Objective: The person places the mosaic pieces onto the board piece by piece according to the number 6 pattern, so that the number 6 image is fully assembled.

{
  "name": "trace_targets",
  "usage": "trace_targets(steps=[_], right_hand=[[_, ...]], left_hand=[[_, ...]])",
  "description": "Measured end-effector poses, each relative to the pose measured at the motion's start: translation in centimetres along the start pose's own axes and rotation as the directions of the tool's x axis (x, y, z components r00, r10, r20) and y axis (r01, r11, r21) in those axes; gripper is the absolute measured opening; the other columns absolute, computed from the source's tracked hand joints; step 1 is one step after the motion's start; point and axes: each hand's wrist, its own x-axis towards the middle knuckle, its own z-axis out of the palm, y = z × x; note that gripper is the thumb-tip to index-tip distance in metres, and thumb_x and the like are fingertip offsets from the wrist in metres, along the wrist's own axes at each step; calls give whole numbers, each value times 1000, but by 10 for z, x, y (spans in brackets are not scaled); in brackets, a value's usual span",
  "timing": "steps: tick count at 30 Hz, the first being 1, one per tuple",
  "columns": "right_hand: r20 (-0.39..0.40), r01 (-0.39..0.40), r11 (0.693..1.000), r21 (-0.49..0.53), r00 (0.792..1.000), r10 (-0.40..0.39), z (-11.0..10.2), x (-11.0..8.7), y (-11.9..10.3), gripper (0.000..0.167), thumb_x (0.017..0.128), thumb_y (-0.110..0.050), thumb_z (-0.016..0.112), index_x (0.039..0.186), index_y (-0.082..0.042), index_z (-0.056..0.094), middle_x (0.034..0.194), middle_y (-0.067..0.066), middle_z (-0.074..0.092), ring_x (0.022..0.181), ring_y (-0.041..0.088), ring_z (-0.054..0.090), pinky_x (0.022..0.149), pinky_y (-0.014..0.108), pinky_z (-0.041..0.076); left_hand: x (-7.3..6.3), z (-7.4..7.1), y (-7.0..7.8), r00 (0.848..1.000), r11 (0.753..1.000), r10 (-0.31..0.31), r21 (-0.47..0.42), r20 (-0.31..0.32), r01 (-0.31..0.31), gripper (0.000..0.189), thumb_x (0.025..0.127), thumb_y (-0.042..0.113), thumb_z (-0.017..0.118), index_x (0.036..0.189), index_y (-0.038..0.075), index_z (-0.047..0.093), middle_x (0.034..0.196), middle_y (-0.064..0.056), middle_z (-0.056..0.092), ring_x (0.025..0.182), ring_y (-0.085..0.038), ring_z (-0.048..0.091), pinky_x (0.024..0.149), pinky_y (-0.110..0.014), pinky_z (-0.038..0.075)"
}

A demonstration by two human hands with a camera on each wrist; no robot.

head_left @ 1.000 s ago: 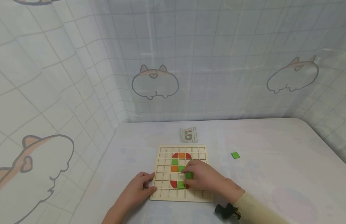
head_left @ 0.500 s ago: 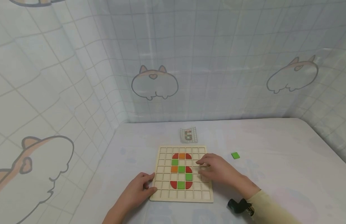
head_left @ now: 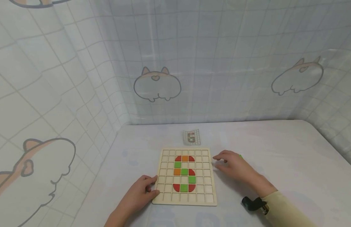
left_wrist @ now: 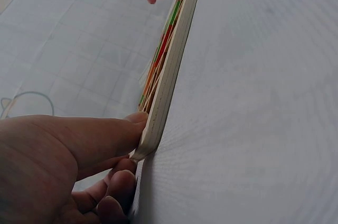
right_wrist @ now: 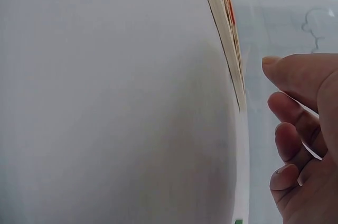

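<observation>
A pale wooden grid board (head_left: pixel 203 198) lies flat on the table. Red quarter-round tiles (head_left: pixel 191 158), green square tiles (head_left: pixel 184 188) and orange square tiles (head_left: pixel 177 171) fill cells in its middle, laid in an S-like shape. My left hand (head_left: pixel 138 194) holds the board's left edge; in the left wrist view the thumb (left_wrist: pixel 124 134) presses on the rim and other fingers curl below it. Just off the board's right side hovers my right hand (head_left: pixel 238 167), fingers loosely bent, nothing held. Behind it a loose green tile (head_left: pixel 240 156) is mostly hidden; the right wrist view catches its corner (right_wrist: pixel 238 222).
Beyond the board lies a small grid card (head_left: pixel 192 137) printed with a similar coloured figure. The table (head_left: pixel 277 151) has a white patterned cover, and a tiled-print curtain (head_left: pixel 209 69) hangs behind and at the sides. A black device (head_left: pixel 253 204) is strapped to my right wrist.
My right hand has left the tiles on the board and moved right, past its edge, toward the loose green tile. A red tile it covered now shows. My left hand stays put.
</observation>
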Motion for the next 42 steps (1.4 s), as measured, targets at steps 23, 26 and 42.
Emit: trace_targets(steps=[23,26,42], right_hand=[[-31,-55,997,-49,998,54,-33,-11,54,30,87,-16,76,115,-6,73,110,5,65,100,23,62,85,45,50],[-28,-48,997,-59,999,47,-35,-13,60,31,86,-16,77,115,-4,73,110,7,65,102,26,62,87,47,50],[20,-41,996,-80,999,43,-40,-18,72,20,87,-16,77,105,-7,76,101,2,63,91,20,60,77,42,50]], left_hand=[[1,1,-4,1000,1000,20,6,-1,-20,61,85,34,79,137,7,60,97,3,49,81,-10,48,66,-26,39],[1,1,-4,1000,1000,24,3,0,-24,62,85,35,79,137,7,60,97,3,49,81,-10,48,66,-26,39],[-1,-1,-3,1000,1000,20,-11,5,-20,62,84,34,79,137,7,60,99,2,50,81,-11,48,65,-26,39]])
